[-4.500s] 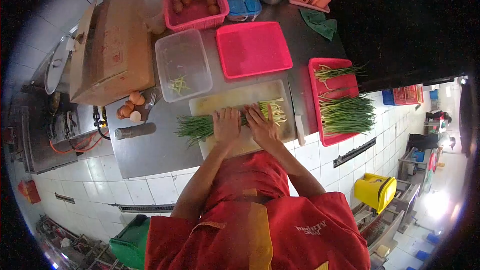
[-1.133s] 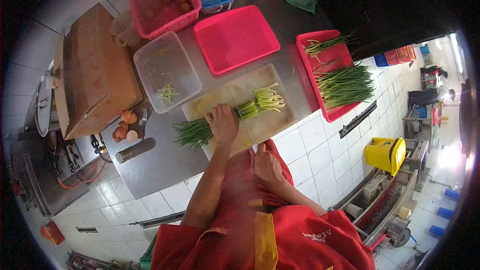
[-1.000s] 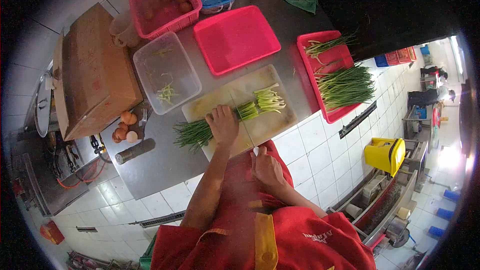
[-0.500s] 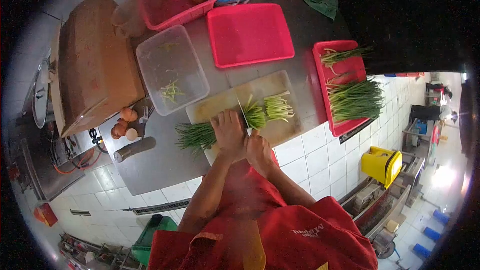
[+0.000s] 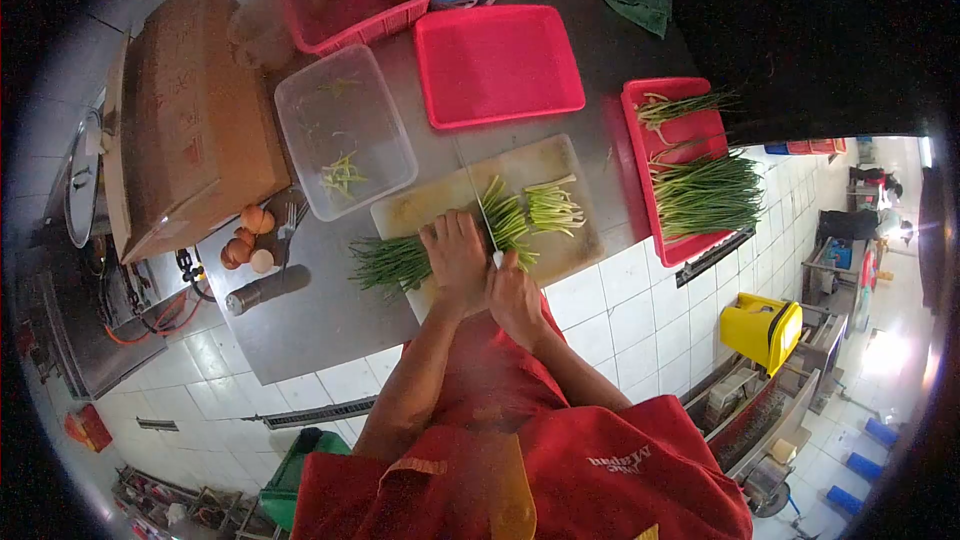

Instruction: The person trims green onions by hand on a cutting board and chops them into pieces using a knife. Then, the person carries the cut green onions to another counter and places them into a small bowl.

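Note:
My left hand (image 5: 458,258) presses down on the bunch of green onions (image 5: 388,264), whose dark green ends stick out to its left. In my right hand (image 5: 514,296) is the handle of a knife (image 5: 487,223), its blade standing across the bunch just right of my left fingers. Cut green pieces (image 5: 506,217) lie against the blade's right side. Further right, a separate pile of pale stem ends (image 5: 554,207) rests on the cutting board (image 5: 575,165).
A clear tub (image 5: 350,130) with scraps and a pink tray (image 5: 500,65) lie behind the board. A red tray (image 5: 700,120) of green onions is at right. At left are a cardboard box (image 5: 195,120), eggshells (image 5: 243,240) and a fork (image 5: 288,230).
Since the earliest frame, my right hand has left the bunch and taken hold of the knife. Over the last second the blade came onto the bunch, and the cut pieces spread out.

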Action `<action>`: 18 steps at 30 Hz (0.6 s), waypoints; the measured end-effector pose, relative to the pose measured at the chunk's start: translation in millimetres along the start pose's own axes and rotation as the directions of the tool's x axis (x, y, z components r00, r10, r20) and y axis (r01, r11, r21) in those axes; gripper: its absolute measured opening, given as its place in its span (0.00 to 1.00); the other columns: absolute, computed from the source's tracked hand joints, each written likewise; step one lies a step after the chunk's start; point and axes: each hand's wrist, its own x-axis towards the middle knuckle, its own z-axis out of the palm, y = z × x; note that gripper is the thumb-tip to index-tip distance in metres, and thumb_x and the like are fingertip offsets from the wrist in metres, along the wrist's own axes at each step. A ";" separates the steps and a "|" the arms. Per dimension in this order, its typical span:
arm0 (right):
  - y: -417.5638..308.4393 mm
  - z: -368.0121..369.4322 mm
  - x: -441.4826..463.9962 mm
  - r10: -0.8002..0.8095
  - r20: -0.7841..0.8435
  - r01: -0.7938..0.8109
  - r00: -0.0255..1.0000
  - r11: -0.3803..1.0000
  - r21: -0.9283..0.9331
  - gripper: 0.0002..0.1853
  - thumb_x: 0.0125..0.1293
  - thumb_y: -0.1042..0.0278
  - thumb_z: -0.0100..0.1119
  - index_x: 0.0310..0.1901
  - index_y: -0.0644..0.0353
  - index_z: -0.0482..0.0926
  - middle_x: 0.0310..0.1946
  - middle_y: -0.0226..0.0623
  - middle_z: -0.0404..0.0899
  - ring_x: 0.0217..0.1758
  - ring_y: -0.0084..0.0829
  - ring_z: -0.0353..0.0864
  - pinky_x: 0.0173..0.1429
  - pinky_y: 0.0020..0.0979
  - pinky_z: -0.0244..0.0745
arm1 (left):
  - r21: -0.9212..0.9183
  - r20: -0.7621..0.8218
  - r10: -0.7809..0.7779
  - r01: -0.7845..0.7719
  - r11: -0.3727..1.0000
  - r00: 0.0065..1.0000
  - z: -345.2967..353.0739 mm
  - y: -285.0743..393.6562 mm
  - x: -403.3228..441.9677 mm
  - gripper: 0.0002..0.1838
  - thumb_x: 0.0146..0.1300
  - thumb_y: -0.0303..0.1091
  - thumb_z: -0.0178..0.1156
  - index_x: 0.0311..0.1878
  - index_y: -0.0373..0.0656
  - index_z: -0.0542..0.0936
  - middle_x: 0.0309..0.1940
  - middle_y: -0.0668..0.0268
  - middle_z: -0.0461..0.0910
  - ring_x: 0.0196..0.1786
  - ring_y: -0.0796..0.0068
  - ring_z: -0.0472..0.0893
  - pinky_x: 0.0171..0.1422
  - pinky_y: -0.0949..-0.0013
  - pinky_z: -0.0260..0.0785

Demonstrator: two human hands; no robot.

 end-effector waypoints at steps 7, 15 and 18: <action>-14.7 -14.9 1.6 0.021 0.027 -0.019 0.999 0.998 -0.064 0.15 0.66 0.64 0.47 0.41 0.72 0.62 0.18 0.55 0.76 0.23 0.52 0.80 0.24 0.47 0.76 | -0.020 0.008 -0.012 0.012 1.000 1.000 2.4 -0.1 -0.4 0.11 0.58 0.36 0.53 0.41 0.42 0.71 0.38 0.61 0.71 0.46 0.62 0.70 0.53 0.53 0.58; -1.8 -12.6 3.9 -0.287 -0.210 0.245 0.935 0.948 -0.205 0.14 0.66 0.67 0.48 0.39 0.74 0.69 0.21 0.56 0.76 0.22 0.50 0.79 0.22 0.45 0.74 | -0.003 -0.024 0.004 -0.004 1.000 1.000 1.2 -2.6 -0.2 0.11 0.58 0.37 0.54 0.40 0.42 0.71 0.38 0.61 0.72 0.45 0.60 0.72 0.53 0.53 0.60; -10.2 -44.9 2.5 -0.193 0.009 0.193 0.981 0.980 0.042 0.11 0.66 0.69 0.49 0.40 0.70 0.71 0.29 0.62 0.75 0.25 0.56 0.78 0.27 0.49 0.72 | -0.006 -0.014 0.006 -0.006 1.000 1.000 -2.9 -1.8 -1.9 0.11 0.59 0.38 0.54 0.40 0.42 0.72 0.37 0.62 0.72 0.45 0.62 0.72 0.54 0.53 0.59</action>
